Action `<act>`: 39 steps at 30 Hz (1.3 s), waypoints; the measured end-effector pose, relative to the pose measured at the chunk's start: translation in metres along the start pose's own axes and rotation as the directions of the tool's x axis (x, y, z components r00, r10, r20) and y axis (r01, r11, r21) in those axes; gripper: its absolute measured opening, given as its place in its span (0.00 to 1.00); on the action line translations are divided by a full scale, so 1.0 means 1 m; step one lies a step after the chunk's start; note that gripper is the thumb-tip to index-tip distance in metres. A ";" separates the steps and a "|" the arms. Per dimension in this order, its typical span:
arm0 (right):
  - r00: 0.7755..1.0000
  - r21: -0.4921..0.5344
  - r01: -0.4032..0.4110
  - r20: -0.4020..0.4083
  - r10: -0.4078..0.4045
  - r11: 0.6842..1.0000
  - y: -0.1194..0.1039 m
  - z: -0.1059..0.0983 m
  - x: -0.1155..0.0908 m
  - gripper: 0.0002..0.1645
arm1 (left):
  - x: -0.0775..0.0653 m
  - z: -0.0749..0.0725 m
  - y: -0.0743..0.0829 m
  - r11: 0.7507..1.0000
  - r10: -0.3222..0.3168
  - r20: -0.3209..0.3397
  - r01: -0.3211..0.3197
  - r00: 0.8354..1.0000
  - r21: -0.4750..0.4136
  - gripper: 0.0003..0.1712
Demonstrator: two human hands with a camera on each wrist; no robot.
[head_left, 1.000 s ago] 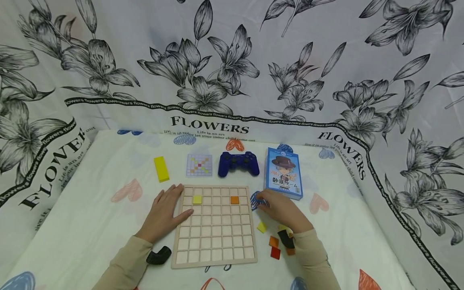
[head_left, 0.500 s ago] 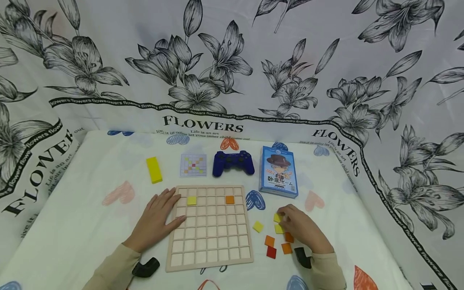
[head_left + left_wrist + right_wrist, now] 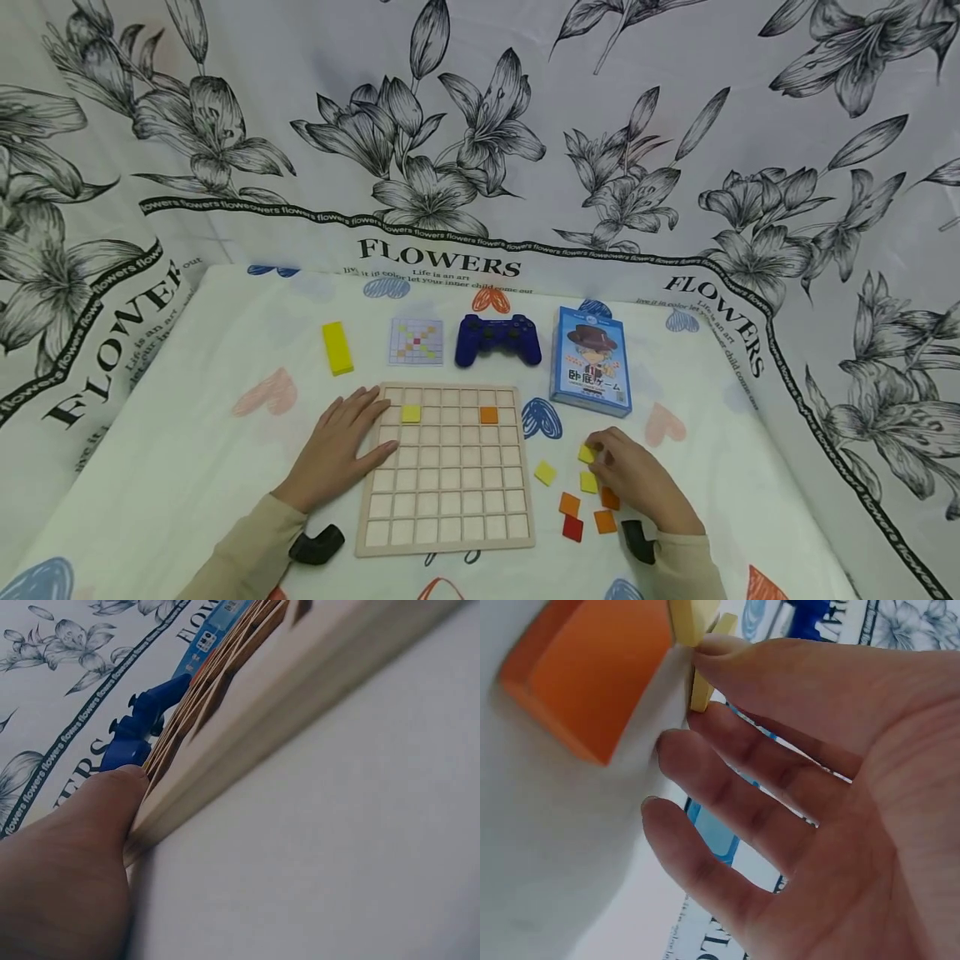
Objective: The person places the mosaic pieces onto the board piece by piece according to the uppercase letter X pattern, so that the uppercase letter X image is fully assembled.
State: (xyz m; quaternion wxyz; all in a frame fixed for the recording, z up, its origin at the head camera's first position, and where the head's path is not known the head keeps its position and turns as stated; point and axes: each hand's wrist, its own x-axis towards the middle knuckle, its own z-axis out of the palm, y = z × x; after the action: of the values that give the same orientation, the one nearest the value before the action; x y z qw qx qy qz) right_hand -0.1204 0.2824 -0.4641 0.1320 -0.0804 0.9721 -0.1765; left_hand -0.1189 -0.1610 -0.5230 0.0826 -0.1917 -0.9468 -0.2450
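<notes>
A square wooden grid board (image 3: 450, 481) lies in the middle of the head view, with one yellow tile (image 3: 411, 414) and one orange tile (image 3: 489, 415) in its second row. My left hand (image 3: 333, 450) rests along the board's left edge, fingers extended and thumb over the frame. To the right of the board, my right hand (image 3: 641, 482) pinches a yellow tile (image 3: 587, 453) between thumb and index finger at the cloth. Close by lie two more yellow tiles, several orange tiles (image 3: 569, 504) and a red tile (image 3: 573, 528). The right wrist view shows the pinched yellow tile (image 3: 702, 688) edge-on.
Behind the board are a yellow block (image 3: 337, 347), a colored grid card (image 3: 416, 342), a blue game controller (image 3: 498, 340) and a blue game box (image 3: 592, 361). A flower-printed curtain (image 3: 480, 125) hangs at the back. A black wrist device (image 3: 317, 545) sits by the left sleeve.
My right hand has drawn back from beside the board's upper right corner to the loose tiles and taken hold of a yellow one. My left hand stays on the board.
</notes>
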 end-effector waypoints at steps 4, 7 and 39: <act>1.000 -0.003 0.014 -0.017 -0.014 1.000 -0.003 -0.004 0.001 0.15 | 0.001 0.000 0.000 1.000 -0.004 0.007 0.004 1.000 0.006 0.41; 0.998 -0.011 0.061 -0.028 -0.061 0.998 -0.007 -0.007 0.001 0.14 | 0.000 0.000 0.000 1.000 -0.004 0.007 0.004 1.000 0.005 0.41; 0.724 -0.132 0.689 0.075 -0.686 0.713 -0.162 0.035 0.078 0.09 | -0.001 0.000 -0.001 1.000 0.014 -0.016 -0.014 1.000 -0.004 0.39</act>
State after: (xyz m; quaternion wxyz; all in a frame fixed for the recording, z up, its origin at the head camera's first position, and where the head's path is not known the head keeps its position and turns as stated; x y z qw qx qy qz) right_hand -0.1672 0.1058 -0.4549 0.0605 -0.4470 0.8817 -0.1384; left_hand -0.1183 -0.1624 -0.5233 0.0915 -0.1963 -0.9443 -0.2480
